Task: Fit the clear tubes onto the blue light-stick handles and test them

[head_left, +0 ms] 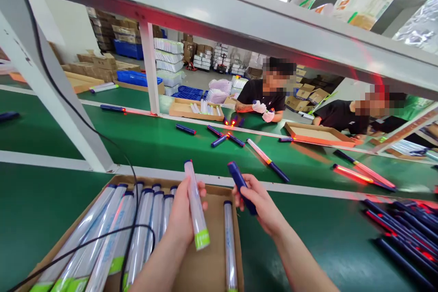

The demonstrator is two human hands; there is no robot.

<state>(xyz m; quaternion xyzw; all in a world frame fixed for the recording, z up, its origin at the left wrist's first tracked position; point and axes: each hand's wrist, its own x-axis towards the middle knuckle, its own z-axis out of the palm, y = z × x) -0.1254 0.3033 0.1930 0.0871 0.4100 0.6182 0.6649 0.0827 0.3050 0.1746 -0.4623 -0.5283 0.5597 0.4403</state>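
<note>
My left hand (pixel 185 210) is closed around a whitish translucent tube (pixel 196 207) with a dark blue top end and a green band at the bottom. The tube tilts slightly above a cardboard tray (pixel 212 255). In my right hand (pixel 260 200) is a dark blue flashlight-like handle (pixel 242 187), gripped by its lower part and leaning left at the top. The two pieces are apart. Several similar tubes (pixel 140 219) fill the tray's left side, and a single tube (pixel 230 242) lies along its right wall.
A black cable (pixel 132 169) hangs across the tray's left part. Dark blue sticks (pixel 400 228), some glowing red, are piled at right. More lie on the green belt (pixel 164 141). A white frame post (pixel 68 82) stands at left. Two co-workers (pixel 263 91) sit across the belt.
</note>
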